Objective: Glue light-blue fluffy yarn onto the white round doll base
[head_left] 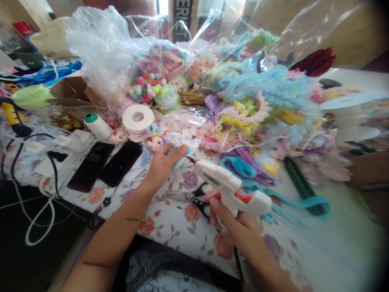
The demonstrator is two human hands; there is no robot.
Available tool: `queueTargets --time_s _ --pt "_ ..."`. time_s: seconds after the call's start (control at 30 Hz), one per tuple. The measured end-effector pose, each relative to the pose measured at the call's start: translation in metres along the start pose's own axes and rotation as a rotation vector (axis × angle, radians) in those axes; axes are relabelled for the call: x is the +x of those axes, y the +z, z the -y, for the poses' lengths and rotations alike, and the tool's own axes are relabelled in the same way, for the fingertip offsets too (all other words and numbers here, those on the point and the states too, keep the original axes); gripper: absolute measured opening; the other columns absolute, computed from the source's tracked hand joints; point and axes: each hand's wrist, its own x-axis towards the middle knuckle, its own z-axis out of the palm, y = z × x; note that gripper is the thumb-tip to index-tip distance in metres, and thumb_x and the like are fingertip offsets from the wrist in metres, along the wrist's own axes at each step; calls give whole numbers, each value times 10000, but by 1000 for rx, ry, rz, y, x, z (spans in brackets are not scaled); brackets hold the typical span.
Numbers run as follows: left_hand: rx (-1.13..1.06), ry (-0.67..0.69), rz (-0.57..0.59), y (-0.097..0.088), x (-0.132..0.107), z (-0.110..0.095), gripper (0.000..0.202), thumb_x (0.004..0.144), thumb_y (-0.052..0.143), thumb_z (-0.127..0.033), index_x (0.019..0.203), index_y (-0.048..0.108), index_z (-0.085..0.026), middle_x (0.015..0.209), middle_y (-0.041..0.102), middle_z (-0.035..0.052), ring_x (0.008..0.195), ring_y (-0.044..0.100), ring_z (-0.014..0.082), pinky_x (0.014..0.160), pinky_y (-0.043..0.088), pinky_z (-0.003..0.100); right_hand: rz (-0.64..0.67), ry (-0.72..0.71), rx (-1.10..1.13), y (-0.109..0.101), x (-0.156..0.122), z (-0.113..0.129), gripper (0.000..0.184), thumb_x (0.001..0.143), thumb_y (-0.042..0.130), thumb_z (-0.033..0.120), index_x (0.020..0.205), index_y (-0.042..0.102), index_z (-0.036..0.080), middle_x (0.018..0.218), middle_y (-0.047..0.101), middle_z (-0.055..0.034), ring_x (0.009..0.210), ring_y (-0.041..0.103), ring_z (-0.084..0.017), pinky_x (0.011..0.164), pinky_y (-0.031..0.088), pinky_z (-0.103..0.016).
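Observation:
My right hand [234, 213] is wrapped round a white hot glue gun [223, 180] with orange parts, a finger at its trigger. The gun's dark nozzle points left, close to my left thumb. My left hand [162, 164] is closed on a bit of pale blue and white ruffled fabric [184, 144]; the fingers partly hide it. Just behind that hand lies a small doll head [154, 142] with large eyes; I cannot tell whether the hand touches it. Below the gun, black-handled scissors [199, 198] lie on the flowered tablecloth [170, 223].
Two dark phones [91, 166] and a white power strip [56, 164] with cables lie at the left. Behind are a ribbon spool [138, 119], a thread cone [97, 125] and a heap of ruffled trims [243, 109]. Blue fuzzy strips [291, 200] lie at the right.

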Motion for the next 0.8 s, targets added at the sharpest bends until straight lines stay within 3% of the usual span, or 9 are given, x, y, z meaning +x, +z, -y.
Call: queueTargets --time_s 0.23,0.57,0.8 --pt "69 44 -2 -1 0 3 253 789 748 -402 895 743 -173 870 701 29 849 620 189 859 474 308 49 -7 -41 -4 4 -6 351 874 600 537 882 644 189 562 555 10 522 504 -138 520 450 -265" --pt "9 19 -80 6 -2 -5 209 698 814 -344 777 726 -171 855 708 32 983 626 243 877 479 317 23 -34 -71 -3 5 -7 361 887 580 547 820 621 194 538 553 10 502 509 -142 492 437 -267" --pt "19 23 -78 4 -1 -1 218 711 806 -365 786 720 -179 817 693 25 938 628 232 832 487 306 61 -47 -86 -5 6 -8 341 914 545 526 797 582 208 556 549 16 510 495 -134 503 425 -263"
